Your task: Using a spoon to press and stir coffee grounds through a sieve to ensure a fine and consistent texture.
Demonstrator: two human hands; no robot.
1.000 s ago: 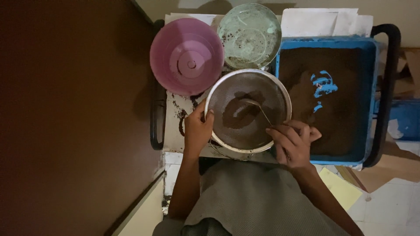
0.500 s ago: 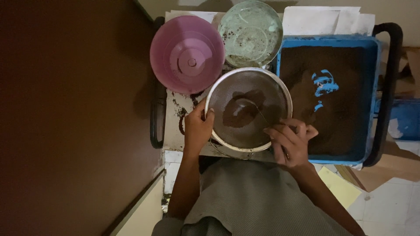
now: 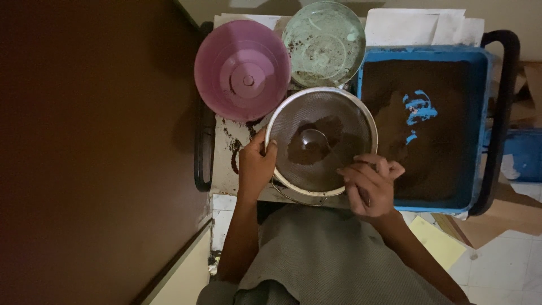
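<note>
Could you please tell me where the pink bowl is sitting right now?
In the head view, the pink bowl stands upper left of the round sieve, beside the pale green bowl and just beyond the left hand.

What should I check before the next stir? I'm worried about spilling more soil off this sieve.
1. Left hand grips the sieve rim: ok.
2. Right hand holds the spoon handle: ok.
3. Spoon bowl sits in the dark soil: ok.
4. Sieve level: cannot tell.
5. Surface beside the pink bowl free of spilled soil: not ok.
6. Blue tray close by: ok.
</note>
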